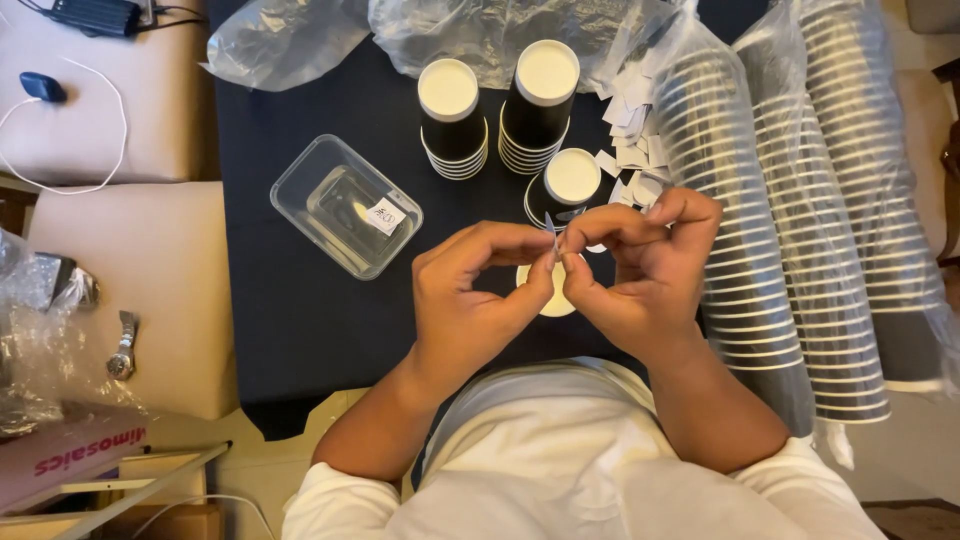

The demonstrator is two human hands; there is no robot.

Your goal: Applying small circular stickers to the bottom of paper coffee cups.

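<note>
A: Where did the work stand just then?

B: Both hands were up over the table [300, 320]. The left hand [470, 295] and right hand [640, 270] met at the fingertips, fingers pinched shut on a small slip [553, 226], apparently a sticker being peeled or folded; too small to be sure.

A: And the cups?

B: Three short stacks of black cups [500, 115] stood upside down just beyond the hands, and one more cup [556, 296] sat beneath them, mostly hidden. I'd judge those few as handled. Two long sleeved stacks [790, 200] lay to the right, wrapped in plastic, so by my reckoning most remained.

A: Any slips left?

B: A loose pile of white slips [630, 130] lay between cups and sleeves. One slip [385, 214] lay in the clear tub [345, 205] on the left.
</note>
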